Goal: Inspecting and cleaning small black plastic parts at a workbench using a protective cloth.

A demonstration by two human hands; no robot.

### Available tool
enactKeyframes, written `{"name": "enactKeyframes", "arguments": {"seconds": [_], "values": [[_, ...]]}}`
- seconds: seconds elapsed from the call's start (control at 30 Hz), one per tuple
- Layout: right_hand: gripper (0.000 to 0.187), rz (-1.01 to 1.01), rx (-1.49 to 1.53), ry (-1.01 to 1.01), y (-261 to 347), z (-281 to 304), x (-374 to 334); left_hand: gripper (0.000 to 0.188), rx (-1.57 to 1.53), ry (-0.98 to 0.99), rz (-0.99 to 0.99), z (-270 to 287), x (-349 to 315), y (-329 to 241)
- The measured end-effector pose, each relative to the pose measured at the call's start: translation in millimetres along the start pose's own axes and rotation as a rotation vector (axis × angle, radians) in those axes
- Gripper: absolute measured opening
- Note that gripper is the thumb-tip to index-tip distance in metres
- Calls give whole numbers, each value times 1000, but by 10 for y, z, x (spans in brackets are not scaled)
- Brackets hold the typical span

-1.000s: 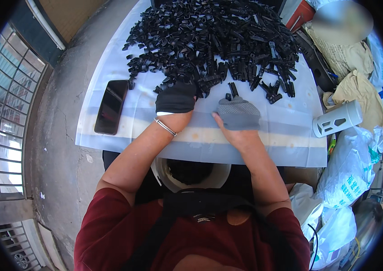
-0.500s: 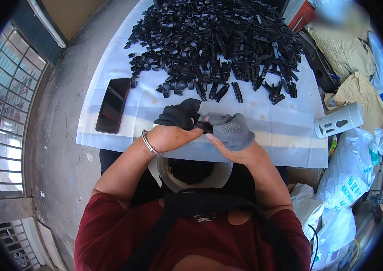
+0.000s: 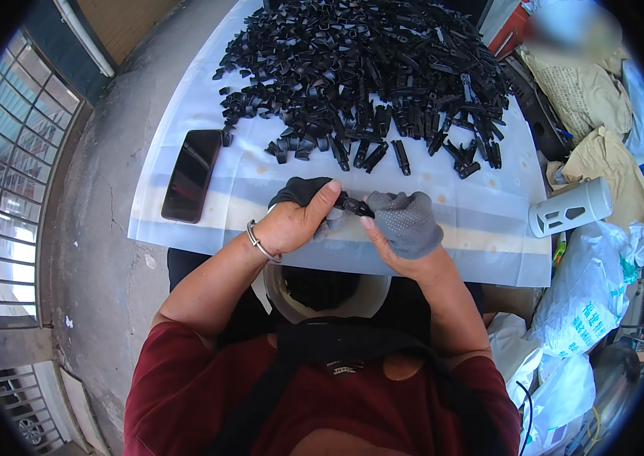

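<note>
Over the near edge of the covered table, both hands grip one small black plastic part (image 3: 354, 205) between them. My left hand (image 3: 299, 214), in a black glove with a bare thumb, closes on its left end. A grey dotted glove covers the fingers of my right hand (image 3: 406, 226), which pinches the right end with its bare thumb. Beyond the hands lies a large heap of black plastic parts (image 3: 360, 76), curved pieces on the left and long narrow ones on the right. A single long part (image 3: 400, 157) rests just in front of the heap.
A dark phone (image 3: 191, 176) lies on the white table cover (image 3: 246, 205) at left. Below the table edge, a pale bucket (image 3: 371, 292) with black contents stands at my lap. On the right are a white perforated cylinder (image 3: 571, 207), plastic bags (image 3: 580, 289) and brown sacks (image 3: 603, 171).
My hands have drawn slightly apart, so more of the black part shows between them. The left thumb has lifted up, and the right hand has shifted a little to the right.
</note>
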State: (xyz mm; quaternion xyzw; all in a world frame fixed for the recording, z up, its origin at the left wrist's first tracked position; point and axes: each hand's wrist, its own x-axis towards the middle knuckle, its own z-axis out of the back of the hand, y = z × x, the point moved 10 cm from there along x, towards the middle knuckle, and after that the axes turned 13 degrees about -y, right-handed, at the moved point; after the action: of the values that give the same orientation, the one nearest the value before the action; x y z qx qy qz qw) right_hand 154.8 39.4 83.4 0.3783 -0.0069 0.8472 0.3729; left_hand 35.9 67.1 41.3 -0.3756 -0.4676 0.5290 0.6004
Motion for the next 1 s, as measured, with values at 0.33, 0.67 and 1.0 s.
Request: {"name": "enactKeyframes", "arguments": {"seconds": [0.33, 0.67, 1.0], "values": [[11, 86, -127, 85, 203, -91, 4, 35, 116, 10, -194, -96, -53, -160], [26, -114, 266, 386, 284, -371, 1, 35, 564, 48, -303, 199, -61, -229], [31, -205, -364, 29, -540, -423, 198, 21, 939, -392, -689, 302, 203, -17]]}}
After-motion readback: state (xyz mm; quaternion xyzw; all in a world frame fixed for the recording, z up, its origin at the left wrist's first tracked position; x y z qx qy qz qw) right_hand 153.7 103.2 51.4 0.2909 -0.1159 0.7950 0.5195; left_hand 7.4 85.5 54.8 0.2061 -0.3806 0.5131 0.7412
